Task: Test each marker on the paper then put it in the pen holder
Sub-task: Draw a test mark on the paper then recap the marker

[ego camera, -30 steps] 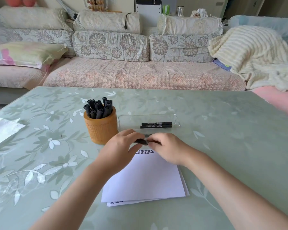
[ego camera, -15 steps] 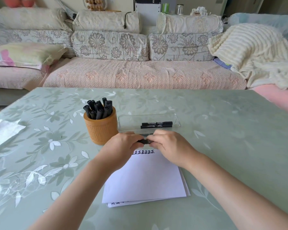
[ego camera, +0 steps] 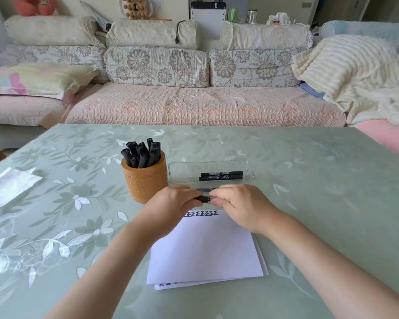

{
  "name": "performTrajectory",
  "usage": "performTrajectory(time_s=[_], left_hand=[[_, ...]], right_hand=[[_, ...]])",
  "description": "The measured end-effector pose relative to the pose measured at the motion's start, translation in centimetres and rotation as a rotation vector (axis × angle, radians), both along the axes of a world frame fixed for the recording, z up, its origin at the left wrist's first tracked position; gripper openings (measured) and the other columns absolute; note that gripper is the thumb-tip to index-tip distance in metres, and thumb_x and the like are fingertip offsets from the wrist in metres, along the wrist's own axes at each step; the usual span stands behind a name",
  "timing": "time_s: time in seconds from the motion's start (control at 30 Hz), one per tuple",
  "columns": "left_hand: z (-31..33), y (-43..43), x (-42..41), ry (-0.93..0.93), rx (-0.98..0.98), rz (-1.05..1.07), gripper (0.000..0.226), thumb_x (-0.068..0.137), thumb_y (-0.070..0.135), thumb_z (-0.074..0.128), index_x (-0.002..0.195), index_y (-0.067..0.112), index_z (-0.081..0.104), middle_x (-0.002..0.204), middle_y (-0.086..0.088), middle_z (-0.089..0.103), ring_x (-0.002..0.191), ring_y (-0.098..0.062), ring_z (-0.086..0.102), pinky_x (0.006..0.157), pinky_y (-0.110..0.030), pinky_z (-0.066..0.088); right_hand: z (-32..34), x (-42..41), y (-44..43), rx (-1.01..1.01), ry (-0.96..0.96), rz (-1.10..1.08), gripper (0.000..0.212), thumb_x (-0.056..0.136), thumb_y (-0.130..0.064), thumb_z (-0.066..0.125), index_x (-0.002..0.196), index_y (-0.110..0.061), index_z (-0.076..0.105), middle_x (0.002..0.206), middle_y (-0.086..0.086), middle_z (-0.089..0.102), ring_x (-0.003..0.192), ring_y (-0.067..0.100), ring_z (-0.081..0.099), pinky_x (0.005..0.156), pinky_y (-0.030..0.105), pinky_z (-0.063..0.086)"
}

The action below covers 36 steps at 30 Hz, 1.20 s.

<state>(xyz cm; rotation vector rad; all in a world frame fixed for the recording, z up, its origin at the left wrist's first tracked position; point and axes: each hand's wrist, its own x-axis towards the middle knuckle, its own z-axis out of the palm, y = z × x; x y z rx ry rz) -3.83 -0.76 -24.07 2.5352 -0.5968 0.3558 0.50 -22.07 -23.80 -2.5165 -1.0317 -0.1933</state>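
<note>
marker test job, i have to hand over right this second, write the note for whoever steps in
Left hand and right hand each grip one end of a black marker, held level just above the paper's far edge. Whether its cap is going on or off cannot be told.
The paper lies in front of the person, with a row of test marks along its far edge.
Done: a bunch of markers stand in the pen holder.
Left: the held marker, then two markers lying in the clear tray behind the hands.
</note>
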Motion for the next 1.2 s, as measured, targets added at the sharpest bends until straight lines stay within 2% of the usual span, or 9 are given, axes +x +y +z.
performTrajectory(time_s=[0.17, 0.23, 0.4, 0.6, 0.8, 0.93, 1.0, 1.07, 1.2], left_hand=[[0.0, 0.0, 0.2, 0.060, -0.039, 0.018, 0.018, 0.099, 0.027, 0.051, 0.095, 0.020, 0.067, 0.072, 0.015, 0.054, 0.073, -0.009, 0.051, 0.070, -0.030, 0.043], [-0.2, 0.2, 0.3, 0.051, -0.030, 0.013, 0.022, 0.098, 0.032, 0.048, 0.096, 0.020, 0.067, 0.073, 0.013, 0.056, 0.074, -0.010, 0.052, 0.070, -0.030, 0.044], [-0.2, 0.4, 0.2, -0.074, 0.072, -0.027, 0.038, 0.094, 0.043, 0.040, 0.101, 0.019, 0.068, 0.078, 0.007, 0.059, 0.077, -0.010, 0.052, 0.070, -0.022, 0.041], [-0.9, 1.5, 0.6, 0.059, -0.005, 0.105, 0.023, 0.100, 0.027, 0.045, 0.095, 0.022, 0.067, 0.084, 0.015, 0.058, 0.076, 0.000, 0.052, 0.070, -0.022, 0.040], [-2.3, 2.7, 0.6, 0.071, 0.168, 0.288, 0.022, 0.100, 0.027, 0.043, 0.112, 0.029, 0.062, 0.104, 0.013, 0.057, 0.097, -0.010, 0.055, 0.074, -0.029, 0.047], [-2.5, 2.3, 0.6, 0.046, 0.260, 0.406, 0.018, 0.096, 0.030, 0.051, 0.110, 0.031, 0.062, 0.108, 0.015, 0.064, 0.106, -0.012, 0.053, 0.067, -0.029, 0.040], [-2.7, 2.2, 0.7, 0.069, 0.276, 0.429, 0.017, 0.096, 0.034, 0.050, 0.106, 0.033, 0.063, 0.104, 0.014, 0.063, 0.104, -0.012, 0.051, 0.067, -0.029, 0.040], [-3.0, 2.3, 0.7, 0.109, 0.302, 0.426, 0.021, 0.096, 0.037, 0.046, 0.107, 0.034, 0.064, 0.103, 0.013, 0.059, 0.104, -0.013, 0.050, 0.071, -0.032, 0.045], [-3.2, 2.1, 0.7, 0.102, 0.313, 0.438, 0.029, 0.099, 0.039, 0.040, 0.108, 0.031, 0.066, 0.104, 0.010, 0.057, 0.103, -0.015, 0.051, 0.075, -0.034, 0.049]], right_hand=[[-0.3, 0.4, 0.1, -0.006, -0.341, 0.071, 0.015, 0.090, -0.031, 0.059, 0.096, -0.022, 0.070, 0.069, -0.010, 0.049, 0.065, 0.016, 0.045, 0.060, 0.028, 0.037], [-0.1, -0.1, 0.3, -0.003, -0.269, 0.057, 0.015, 0.094, -0.031, 0.056, 0.095, -0.022, 0.068, 0.069, -0.011, 0.048, 0.066, 0.015, 0.044, 0.061, 0.029, 0.037], [0.1, -0.4, 0.4, 0.106, 0.247, -0.031, 0.027, 0.101, -0.037, 0.045, 0.089, -0.030, 0.068, 0.063, -0.011, 0.055, 0.065, 0.013, 0.052, 0.062, 0.029, 0.041], [-0.5, 0.4, -0.7, -0.031, -0.236, -0.016, 0.022, 0.092, -0.037, 0.053, 0.103, -0.027, 0.069, 0.079, -0.009, 0.060, 0.074, 0.016, 0.056, 0.062, 0.025, 0.037], [-1.4, 0.8, -2.3, 0.082, 0.010, -0.098, 0.029, 0.100, -0.026, 0.050, 0.125, -0.021, 0.064, 0.099, -0.009, 0.057, 0.089, 0.012, 0.056, 0.075, 0.025, 0.041], [-1.4, 0.6, -2.3, 0.154, 0.124, -0.094, 0.044, 0.101, -0.015, 0.045, 0.143, -0.028, 0.046, 0.096, -0.021, 0.045, 0.087, -0.001, 0.046, 0.079, 0.014, 0.037], [-1.0, 0.2, -2.3, 0.224, 0.165, -0.076, 0.044, 0.099, -0.010, 0.044, 0.136, -0.034, 0.046, 0.102, -0.026, 0.047, 0.095, -0.007, 0.048, 0.083, 0.011, 0.037], [-1.0, 0.1, -2.2, 0.277, 0.151, -0.045, 0.035, 0.097, -0.005, 0.044, 0.117, -0.032, 0.053, 0.105, -0.020, 0.051, 0.098, 0.001, 0.053, 0.086, 0.021, 0.043], [-1.1, 0.2, -2.1, 0.372, 0.184, -0.028, 0.049, 0.091, 0.006, 0.036, 0.110, -0.026, 0.068, 0.105, -0.011, 0.053, 0.082, 0.004, 0.056, 0.077, 0.017, 0.042]])
